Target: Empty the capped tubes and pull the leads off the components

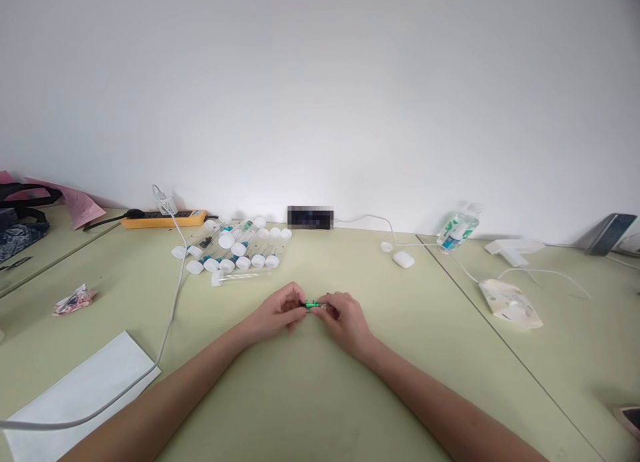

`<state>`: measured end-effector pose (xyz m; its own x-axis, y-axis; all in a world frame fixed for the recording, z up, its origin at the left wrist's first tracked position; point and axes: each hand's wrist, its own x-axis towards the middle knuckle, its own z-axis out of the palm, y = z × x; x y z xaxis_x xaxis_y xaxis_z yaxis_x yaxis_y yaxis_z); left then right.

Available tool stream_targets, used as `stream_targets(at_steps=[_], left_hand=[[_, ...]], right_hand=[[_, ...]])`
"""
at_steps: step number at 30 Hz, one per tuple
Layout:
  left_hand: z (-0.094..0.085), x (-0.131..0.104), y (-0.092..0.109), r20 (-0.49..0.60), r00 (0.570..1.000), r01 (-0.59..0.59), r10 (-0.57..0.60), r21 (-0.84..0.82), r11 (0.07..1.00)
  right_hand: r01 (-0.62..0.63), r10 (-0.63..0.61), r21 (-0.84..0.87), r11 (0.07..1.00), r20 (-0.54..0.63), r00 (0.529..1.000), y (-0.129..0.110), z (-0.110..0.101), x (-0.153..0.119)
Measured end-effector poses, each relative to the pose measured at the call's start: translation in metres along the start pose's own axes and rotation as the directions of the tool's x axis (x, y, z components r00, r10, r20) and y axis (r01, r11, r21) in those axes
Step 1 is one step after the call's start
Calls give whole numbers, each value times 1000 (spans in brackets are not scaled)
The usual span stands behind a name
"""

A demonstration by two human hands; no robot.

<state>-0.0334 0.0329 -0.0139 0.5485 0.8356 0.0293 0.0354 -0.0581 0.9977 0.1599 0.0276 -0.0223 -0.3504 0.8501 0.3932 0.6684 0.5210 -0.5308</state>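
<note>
A small green piece (313, 305) with a dark left end and a thin metal-looking part on its right lies between my two hands, above the middle of the table. My left hand (281, 310) pinches its dark end between thumb and fingers. On the other side, my right hand (345, 319) grips the piece near its right end with thumb and fingertips. The fingers cover both ends, so its exact kind cannot be made out. Just beyond my left hand rests a clear tube (245, 275) with a white cap.
Several white-capped clear tubes (243, 245) lie clustered at the back left, beside an orange power strip (165, 220). A white cable (176, 295) crosses a white sheet (83, 395). Toward the right are a small white case (403, 259), a plastic bottle (459, 229) and a wrapper (510, 303).
</note>
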Motion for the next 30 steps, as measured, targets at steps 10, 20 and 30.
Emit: stream_targets(at_steps=[10, 20, 30], left_hand=[[0, -1, 2, -22, 1000, -12, 13, 37, 999], [1, 1, 3, -36, 998, 58, -57, 28, 998], [0, 1, 1, -12, 998, 59, -59, 20, 998]], right_hand=[[55, -57, -55, 997, -28, 998, -1, 1, -1], [104, -96, -133, 986, 65, 993, 0, 3, -1], [67, -61, -147, 987, 44, 997, -4, 2, -3]])
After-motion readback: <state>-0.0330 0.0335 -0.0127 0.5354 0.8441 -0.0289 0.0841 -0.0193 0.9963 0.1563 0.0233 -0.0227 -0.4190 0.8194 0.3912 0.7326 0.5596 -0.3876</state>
